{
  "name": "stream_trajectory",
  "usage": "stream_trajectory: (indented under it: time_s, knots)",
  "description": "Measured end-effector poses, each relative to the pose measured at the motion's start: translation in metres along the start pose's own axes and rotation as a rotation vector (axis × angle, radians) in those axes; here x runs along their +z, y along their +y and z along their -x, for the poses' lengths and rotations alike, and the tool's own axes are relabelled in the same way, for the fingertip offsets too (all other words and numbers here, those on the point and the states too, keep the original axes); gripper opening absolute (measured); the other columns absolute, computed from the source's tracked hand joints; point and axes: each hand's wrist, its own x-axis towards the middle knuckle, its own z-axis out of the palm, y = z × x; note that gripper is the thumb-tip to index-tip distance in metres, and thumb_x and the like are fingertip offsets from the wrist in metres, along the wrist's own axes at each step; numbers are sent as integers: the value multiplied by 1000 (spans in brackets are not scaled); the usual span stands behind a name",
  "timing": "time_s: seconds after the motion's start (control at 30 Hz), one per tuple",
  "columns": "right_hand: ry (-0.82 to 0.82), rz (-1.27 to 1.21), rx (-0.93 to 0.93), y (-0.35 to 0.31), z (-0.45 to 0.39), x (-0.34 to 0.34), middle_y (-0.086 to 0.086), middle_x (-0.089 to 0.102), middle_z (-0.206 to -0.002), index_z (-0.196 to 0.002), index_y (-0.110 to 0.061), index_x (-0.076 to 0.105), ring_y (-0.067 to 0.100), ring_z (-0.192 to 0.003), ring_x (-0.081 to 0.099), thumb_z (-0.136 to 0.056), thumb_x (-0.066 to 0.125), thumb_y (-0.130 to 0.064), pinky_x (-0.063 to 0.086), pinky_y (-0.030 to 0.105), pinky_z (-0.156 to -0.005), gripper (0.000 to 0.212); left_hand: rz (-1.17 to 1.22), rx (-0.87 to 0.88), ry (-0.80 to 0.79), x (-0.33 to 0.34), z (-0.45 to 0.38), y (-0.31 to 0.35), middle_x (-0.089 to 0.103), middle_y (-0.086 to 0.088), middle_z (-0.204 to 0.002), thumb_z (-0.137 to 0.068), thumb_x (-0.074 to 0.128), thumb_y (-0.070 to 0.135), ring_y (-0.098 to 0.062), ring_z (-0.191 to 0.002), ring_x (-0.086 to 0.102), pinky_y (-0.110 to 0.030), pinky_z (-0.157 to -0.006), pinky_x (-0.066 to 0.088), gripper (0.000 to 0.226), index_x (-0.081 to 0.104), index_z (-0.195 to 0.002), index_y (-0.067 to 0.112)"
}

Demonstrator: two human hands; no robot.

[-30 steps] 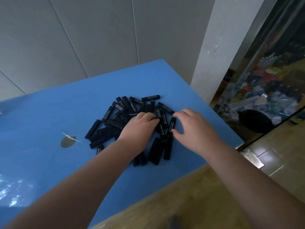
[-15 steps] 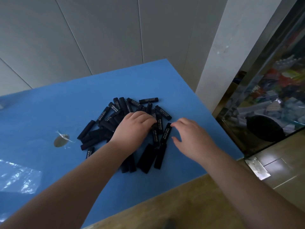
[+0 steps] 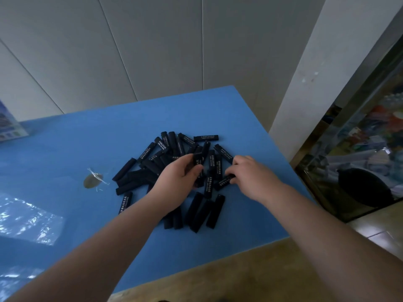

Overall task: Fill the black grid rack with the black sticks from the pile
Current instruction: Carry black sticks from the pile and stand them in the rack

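Note:
A pile of black sticks (image 3: 172, 153) with white lettering lies on the blue table (image 3: 98, 144), toward its right side. My left hand (image 3: 177, 182) rests in the middle of the pile, fingers curled around one black stick (image 3: 198, 159) that stands up between thumb and fingers. My right hand (image 3: 250, 175) is just to the right, its fingertips pinching the end of another black stick (image 3: 222, 183) that lies on the table. No grid rack is in view.
A small round brownish patch (image 3: 92, 180) marks the table left of the pile. Clear plastic bags (image 3: 28, 216) lie at the left. The table's right edge (image 3: 281, 153) is close to my right hand; a white pillar (image 3: 316, 83) and glass case stand beyond.
My left hand has turned and closed on a stick, lifting it upright. My right hand has curled its fingers onto a stick at the pile's right edge.

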Motion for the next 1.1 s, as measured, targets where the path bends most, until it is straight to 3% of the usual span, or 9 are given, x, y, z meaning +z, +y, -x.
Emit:
stream_trajectory:
  time_s: [0.1,0.23,0.37,0.5,0.63,0.77,0.9,1.0,1.1]
  knots:
    - [1,-1,13,4,3,0,-7,44,-97,-109,-27,66,18,-104,45,-93,67,-27,47,36,-78,16,58,-54,13,1,1,-1,71,8,-97,-100,55,24,-8,-83,71,-15,-67,55,16,62,-112,33]
    - [-11,-96,91,5,14,-1,-8,54,-94,-91,-23,57,20,-97,54,-91,69,-25,49,38,-80,12,126,-92,41,-1,5,-2,72,3,-100,-98,59,19,-9,-84,71,-25,-73,60,20,65,-113,28]
    - [58,-541,260,-7,29,-7,-4,63,-87,-93,-19,60,15,-79,61,-92,71,-26,47,27,-69,13,171,-114,29,-8,13,-2,74,6,-99,-91,65,7,-9,-87,72,-30,-80,61,31,67,-110,32]
    - [73,-1049,303,-33,37,-13,10,71,-99,-97,-13,63,11,-74,70,-93,70,-17,57,27,-75,10,234,-133,62,-19,24,-2,75,6,-99,-91,65,6,-11,-90,73,-35,-85,59,29,68,-113,25]
    - [37,-1372,244,-64,33,-19,18,67,-108,-103,-6,62,15,-85,72,-94,68,-8,59,38,-90,12,368,-145,94,-33,40,-2,75,-2,-105,-95,60,3,-18,-100,71,-38,-88,58,26,68,-115,17]
    - [-6,-1458,170,-99,23,-26,16,68,-107,-102,-6,63,15,-90,71,-93,68,-5,60,33,-85,11,480,-153,126,-53,60,-10,75,-5,-105,-98,55,4,-21,-99,72,-36,-85,58,23,65,-117,13]
    - [-67,-1433,127,-137,15,-28,18,69,-110,-104,-5,63,17,-92,73,-92,69,-7,60,34,-85,13,480,-192,194,-76,84,-23,71,-2,-92,-101,50,8,-23,-87,72,-40,-78,60,23,62,-117,20]
    - [-118,-1387,79,-168,11,-28,17,69,-104,-104,-6,63,16,-90,71,-91,70,-9,61,35,-85,15,365,-213,291,-98,105,-38,66,0,-84,-102,50,12,-17,-76,68,-35,-68,53,18,64,-106,22]
    - [-173,-1363,34,-203,10,-25,7,69,-94,-103,-4,62,12,-85,71,-91,71,-7,61,34,-84,15,276,-243,385,-123,128,-56,62,10,-70,-98,57,18,-12,-68,58,-32,-70,49,15,69,-90,24]
